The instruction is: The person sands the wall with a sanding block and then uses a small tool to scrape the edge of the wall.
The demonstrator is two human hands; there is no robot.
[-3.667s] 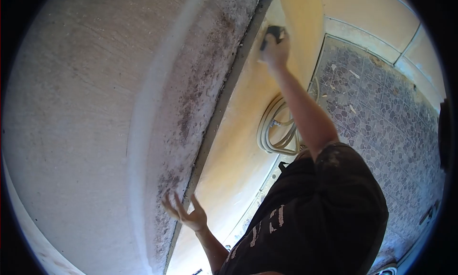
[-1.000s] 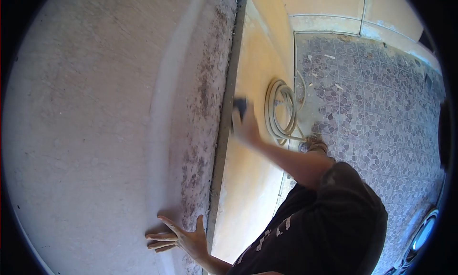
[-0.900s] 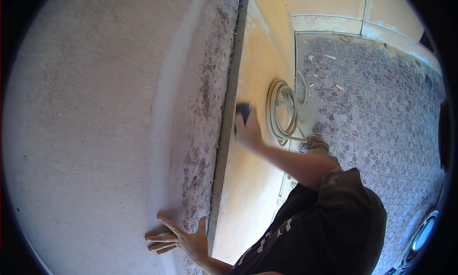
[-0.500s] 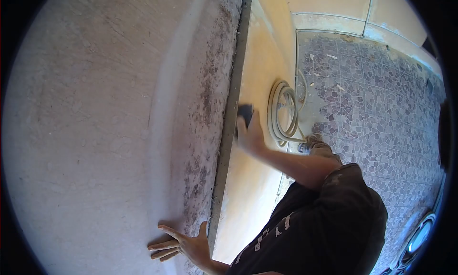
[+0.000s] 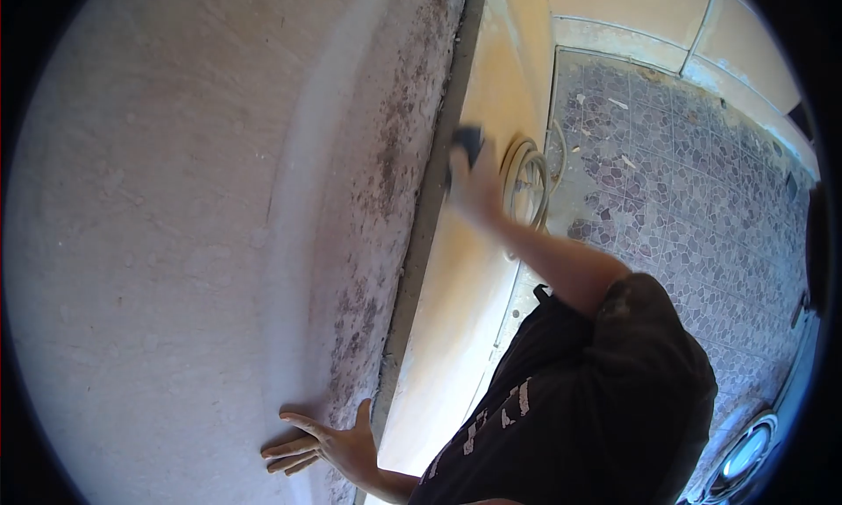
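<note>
My right hand grips a dark sanding block and presses it against the yellow wall, close to the grey strip where the wall meets the ceiling. My left hand lies flat with fingers spread on the rough, mould-speckled ceiling, just beside that strip. My arm in a black T-shirt reaches up toward the block.
A coiled pale hose lies at the foot of the wall on the pebble-patterned tiled floor. A round bucket rim shows at the lower right. Pale skirting tiles run along the far wall.
My right hand has slid the block along the wall, away from me and further up the strip. My left hand stays flat on the ceiling in nearly the same spot.
</note>
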